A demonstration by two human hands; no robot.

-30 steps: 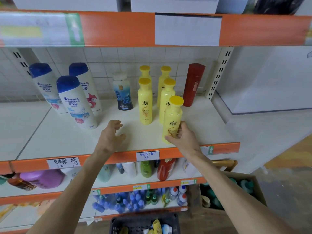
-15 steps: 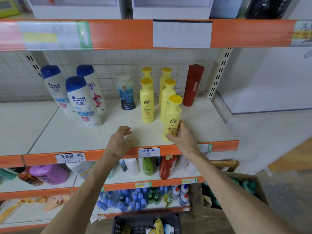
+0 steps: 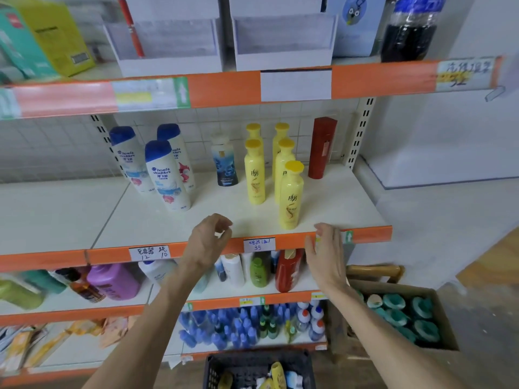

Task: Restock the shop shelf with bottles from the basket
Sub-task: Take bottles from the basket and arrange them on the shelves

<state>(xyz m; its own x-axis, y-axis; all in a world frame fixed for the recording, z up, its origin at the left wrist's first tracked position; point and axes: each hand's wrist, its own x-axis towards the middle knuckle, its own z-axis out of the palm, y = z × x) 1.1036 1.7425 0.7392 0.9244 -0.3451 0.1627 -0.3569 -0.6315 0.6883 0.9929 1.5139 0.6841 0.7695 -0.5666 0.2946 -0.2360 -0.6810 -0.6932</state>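
The yellow bottle (image 3: 292, 197) stands free near the shelf (image 3: 157, 220) front, as my right hand (image 3: 327, 254) has released it and, like my left hand (image 3: 209, 240), hangs empty and loose, so probably the half-hidden basket (image 3: 252, 363) comes next.

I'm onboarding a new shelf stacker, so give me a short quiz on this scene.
1. True or false: the right hand is clear of the front yellow bottle.
2. How many yellow bottles stand on the white shelf?
3. The left hand holds: A) a bottle, B) a price tag, C) nothing.
Key: 1 true; 2 five; 3 C.
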